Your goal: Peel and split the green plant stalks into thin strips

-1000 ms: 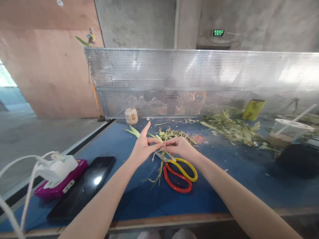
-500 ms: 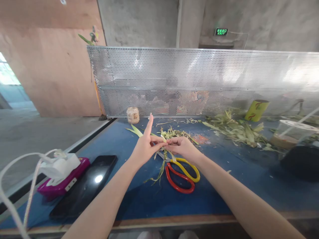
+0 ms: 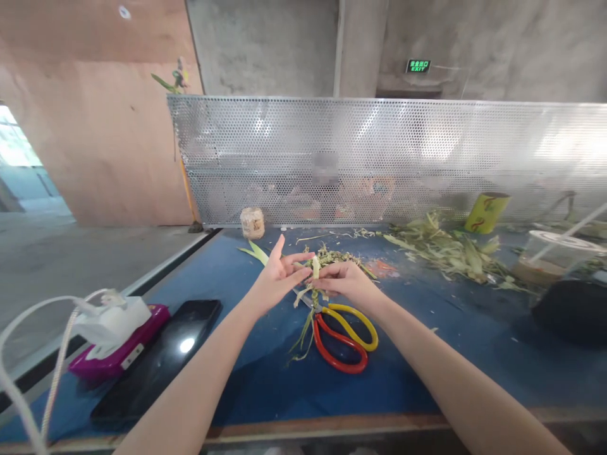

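Right hand (image 3: 348,282) is pinching the pale leaf strip (image 3: 315,266) tight, its tip poking up just above the pinch, left hand (image 3: 275,281) fanning open and barely brushing it, and it's looking light, floppy and tear-prone, so I'd be gripping right by the pinch.

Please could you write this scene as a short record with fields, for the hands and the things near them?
Left hand: fingers spread, fingertips at the leaf strip
Right hand: pinches the leaf strip above the table
Scissors: red and yellow handles, lying on the table below the hands
Phone: dark, lying flat at the table's left side
Leaf pile: far right, before the metal screen
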A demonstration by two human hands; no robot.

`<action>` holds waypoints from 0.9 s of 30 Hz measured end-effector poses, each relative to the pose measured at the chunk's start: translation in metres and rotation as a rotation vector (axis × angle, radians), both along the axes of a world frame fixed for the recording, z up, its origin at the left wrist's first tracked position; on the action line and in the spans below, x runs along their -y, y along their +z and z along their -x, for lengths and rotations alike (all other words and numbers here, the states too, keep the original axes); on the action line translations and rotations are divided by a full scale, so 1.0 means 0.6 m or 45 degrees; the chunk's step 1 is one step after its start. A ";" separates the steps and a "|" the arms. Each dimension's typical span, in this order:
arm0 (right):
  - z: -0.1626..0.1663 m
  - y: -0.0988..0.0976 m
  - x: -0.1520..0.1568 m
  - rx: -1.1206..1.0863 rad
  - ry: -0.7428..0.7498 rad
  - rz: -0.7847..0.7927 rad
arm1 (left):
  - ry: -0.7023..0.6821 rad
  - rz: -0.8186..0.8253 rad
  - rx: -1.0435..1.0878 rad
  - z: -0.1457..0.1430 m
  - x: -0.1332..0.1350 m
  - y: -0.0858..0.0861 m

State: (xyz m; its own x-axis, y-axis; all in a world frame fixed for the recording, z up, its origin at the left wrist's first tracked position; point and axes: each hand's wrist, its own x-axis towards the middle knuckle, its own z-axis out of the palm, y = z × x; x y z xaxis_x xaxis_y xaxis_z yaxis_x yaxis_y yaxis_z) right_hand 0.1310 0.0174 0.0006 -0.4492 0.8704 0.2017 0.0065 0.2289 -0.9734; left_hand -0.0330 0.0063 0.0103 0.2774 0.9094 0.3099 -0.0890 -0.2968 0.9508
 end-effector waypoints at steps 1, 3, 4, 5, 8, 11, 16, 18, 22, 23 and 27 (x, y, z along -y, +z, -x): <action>-0.001 0.000 -0.001 -0.031 0.003 0.015 | -0.008 0.044 -0.048 0.001 -0.001 0.000; -0.002 0.000 -0.003 -0.082 -0.007 0.033 | -0.048 0.103 -0.165 0.005 -0.002 0.000; -0.002 0.000 -0.004 -0.094 -0.028 0.038 | -0.063 0.112 -0.209 0.007 -0.003 0.000; -0.002 0.000 -0.005 -0.098 -0.056 0.042 | -0.069 0.108 -0.238 0.009 -0.004 -0.001; -0.002 0.000 -0.007 -0.090 -0.139 0.068 | -0.046 0.080 -0.250 0.013 -0.006 -0.003; -0.001 -0.001 -0.009 -0.057 -0.221 0.091 | 0.016 0.063 -0.263 0.013 -0.006 -0.003; 0.000 -0.003 -0.012 -0.029 -0.279 0.137 | 0.195 -0.217 -0.410 0.009 0.002 0.003; -0.001 -0.004 -0.013 -0.030 -0.264 0.156 | 0.220 -0.439 -0.580 0.007 0.007 0.005; -0.003 -0.007 -0.013 -0.091 -0.071 0.316 | 0.182 -0.768 -0.794 0.006 0.012 0.004; -0.005 -0.007 -0.012 -0.107 0.014 0.363 | 0.189 -0.816 -0.801 0.006 0.013 0.004; -0.009 -0.005 -0.007 -0.092 0.270 0.462 | 0.235 -0.972 -0.792 0.007 0.017 0.007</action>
State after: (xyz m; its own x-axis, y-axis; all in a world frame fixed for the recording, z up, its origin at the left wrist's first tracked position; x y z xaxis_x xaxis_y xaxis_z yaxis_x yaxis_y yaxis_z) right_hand 0.1362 0.0213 -0.0025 -0.6221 0.7804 -0.0631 -0.0749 -0.1395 -0.9874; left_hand -0.0371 -0.0042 0.0148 0.4631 0.5725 0.6766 0.4686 -0.8061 0.3613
